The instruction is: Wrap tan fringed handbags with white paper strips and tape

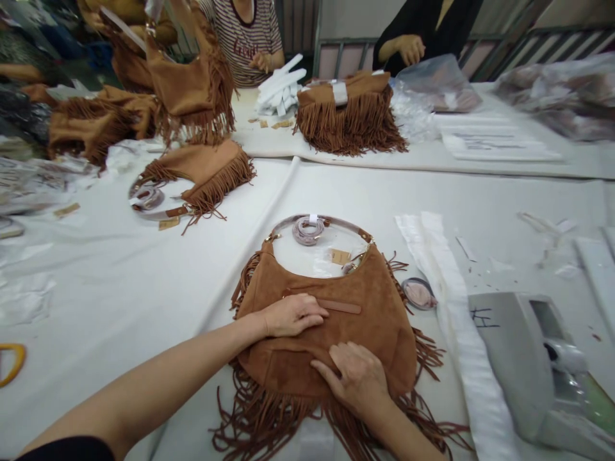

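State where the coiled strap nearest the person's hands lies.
The coiled strap lies at centre of the head view, inside the handle loop of the fringed bag under the left hand and right hand, just left of a tan tag.

bright even overhead light, soft shadows; edges stretched, far corners blurred.

Grey device at right — a fringed bag, white strips beyond.

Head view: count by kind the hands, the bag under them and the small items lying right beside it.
Brown fringed bag: 1
Wrapped coil: 1
Paper tag: 1
Round disc: 1
Hands pressing it, left hand and right hand: 2
Total: 6
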Motion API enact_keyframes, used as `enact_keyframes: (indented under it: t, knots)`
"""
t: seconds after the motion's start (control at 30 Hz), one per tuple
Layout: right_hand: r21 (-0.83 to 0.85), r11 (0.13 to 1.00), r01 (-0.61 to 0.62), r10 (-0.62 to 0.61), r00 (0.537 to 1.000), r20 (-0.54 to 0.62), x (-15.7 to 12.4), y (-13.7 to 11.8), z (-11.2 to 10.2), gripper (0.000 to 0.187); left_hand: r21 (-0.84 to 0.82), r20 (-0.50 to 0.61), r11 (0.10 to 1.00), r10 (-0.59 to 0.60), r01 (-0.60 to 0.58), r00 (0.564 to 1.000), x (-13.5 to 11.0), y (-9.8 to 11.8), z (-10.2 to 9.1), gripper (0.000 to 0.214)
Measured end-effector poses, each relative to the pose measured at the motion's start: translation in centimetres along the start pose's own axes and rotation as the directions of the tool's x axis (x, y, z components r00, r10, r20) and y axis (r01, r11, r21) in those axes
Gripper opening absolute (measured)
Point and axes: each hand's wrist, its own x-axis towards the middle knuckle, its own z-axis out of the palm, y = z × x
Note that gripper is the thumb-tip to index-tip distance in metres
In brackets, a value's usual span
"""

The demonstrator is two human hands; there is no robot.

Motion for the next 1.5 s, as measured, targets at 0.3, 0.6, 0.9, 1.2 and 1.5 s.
enact_keyframes:
  t: [0.3, 0.6, 0.9, 1.2, 1.5]
  knots:
    - [0.034, 0.999, 0.039, -0.033, 0.985, -0.170, -1.2, -0.4, -4.4, 0.029, 0.252, -0.158, 0.930, -0.231, 0.266, 0.960, -11.6, 7.8, 2.6, 0.098]
    - [0.042, 0.995, 0.089, -0.085, 0.993, -0.084, -6.7, 2.7, -5.5, 0.037, 0.302, -0.103, 0.927, -0.197, 0.220, 0.975, -12.3, 6.2, 3.8, 0.069]
    - [0.033, 0.967, 0.252, -0.250, 0.967, -0.045, -6.5, 5.3, -4.9, 0.021, 0.351, -0.013, 0.934, 0.075, -0.066, 0.997, -13.7, 3.2, 4.6, 0.031]
    - [0.033, 0.984, 0.177, -0.179, 0.983, 0.040, -6.8, 5.6, -5.2, 0.021, 0.296, -0.012, 0.953, -0.069, 0.069, 0.998, -13.7, 3.3, 4.2, 0.023]
    - [0.159, 0.920, 0.359, -0.381, 0.913, 0.146, -6.2, 4.8, -7.6, 0.031, 0.346, -0.175, 0.933, -0.037, 0.096, 0.984, -15.8, 3.5, 5.7, 0.038]
